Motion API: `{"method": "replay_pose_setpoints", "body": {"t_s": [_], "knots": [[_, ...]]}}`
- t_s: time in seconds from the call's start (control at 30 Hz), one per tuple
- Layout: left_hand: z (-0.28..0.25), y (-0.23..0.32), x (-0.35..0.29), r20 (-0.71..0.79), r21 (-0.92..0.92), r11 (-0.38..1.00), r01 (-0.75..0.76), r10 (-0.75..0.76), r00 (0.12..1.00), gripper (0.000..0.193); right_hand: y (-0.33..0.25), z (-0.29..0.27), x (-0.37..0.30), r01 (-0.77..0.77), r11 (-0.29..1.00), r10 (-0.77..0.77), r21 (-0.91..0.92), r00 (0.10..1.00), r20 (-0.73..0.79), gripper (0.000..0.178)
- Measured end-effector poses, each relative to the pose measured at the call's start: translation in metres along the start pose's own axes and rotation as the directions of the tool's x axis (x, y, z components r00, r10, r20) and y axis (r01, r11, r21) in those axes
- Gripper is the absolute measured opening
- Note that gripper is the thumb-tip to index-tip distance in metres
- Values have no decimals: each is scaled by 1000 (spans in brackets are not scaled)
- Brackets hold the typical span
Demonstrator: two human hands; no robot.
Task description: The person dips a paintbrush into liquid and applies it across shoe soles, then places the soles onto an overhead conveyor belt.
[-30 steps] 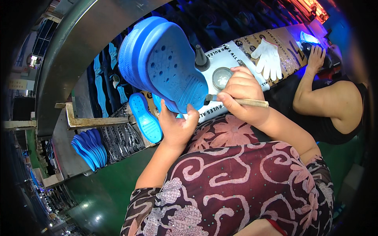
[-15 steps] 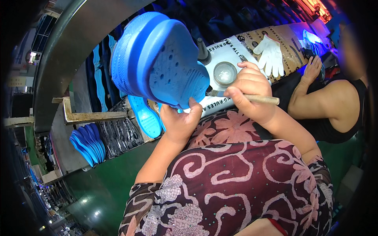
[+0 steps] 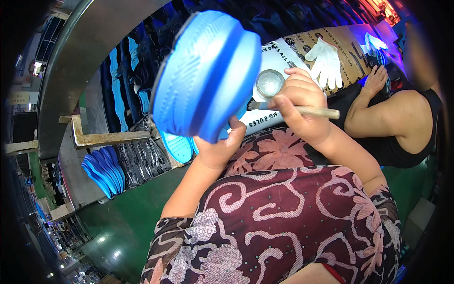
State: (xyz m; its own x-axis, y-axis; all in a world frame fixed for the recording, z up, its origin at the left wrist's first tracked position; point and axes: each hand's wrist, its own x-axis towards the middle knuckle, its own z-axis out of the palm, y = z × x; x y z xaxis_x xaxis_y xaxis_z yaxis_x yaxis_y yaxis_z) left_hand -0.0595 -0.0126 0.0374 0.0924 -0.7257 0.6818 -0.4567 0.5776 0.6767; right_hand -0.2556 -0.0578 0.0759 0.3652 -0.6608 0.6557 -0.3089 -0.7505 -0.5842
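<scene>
My left hand grips a thick blue shoe sole near its lower end and holds it up at the left. Its rounded, ridged side faces me, and most of the perforated face is turned out of sight. In my right hand is a flat brush with a pale wooden handle. The dark bristles point left and meet the sole's lower right edge; whether they touch it I cannot tell. A round glass dish stands just beyond my right fingers.
Under the dish lies a white printed sheet. A white glove rests on brown cardboard. Flat blue soles lie below the raised one, with a row of soles farther left. A metal frame curves alongside. Another person's arm is at right.
The shoe sole has been turned in my left hand, so its ridged side shows instead of its perforated face. My right hand and the brush have barely shifted.
</scene>
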Motion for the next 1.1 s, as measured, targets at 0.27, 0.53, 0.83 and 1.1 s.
{"method": "replay_pose_setpoints", "body": {"t_s": [0.27, 0.53, 0.83, 1.1], "knots": [[-2, 8, 10, 146, 129, 981, -147, 128, 981, 34, -1, 4, -1, 113, 986, -112, -120, 994, 10, 14], [-19, 0, 28, 115, -30, 996, 85, -81, 990, 34, 11, -25, 0, -7, 992, -3, -127, 997, -76, 23], [-3, 83, 118, 891, -312, 309, 899, -232, 389, 75, 33, -63, -51, -217, 975, 207, -45, 964, -164, 22], [230, 127, 320, 817, -577, -126, 807, -90, 570, 56, 37, -83, -59, -297, 954, 272, -53, 922, -275, 22]]}}
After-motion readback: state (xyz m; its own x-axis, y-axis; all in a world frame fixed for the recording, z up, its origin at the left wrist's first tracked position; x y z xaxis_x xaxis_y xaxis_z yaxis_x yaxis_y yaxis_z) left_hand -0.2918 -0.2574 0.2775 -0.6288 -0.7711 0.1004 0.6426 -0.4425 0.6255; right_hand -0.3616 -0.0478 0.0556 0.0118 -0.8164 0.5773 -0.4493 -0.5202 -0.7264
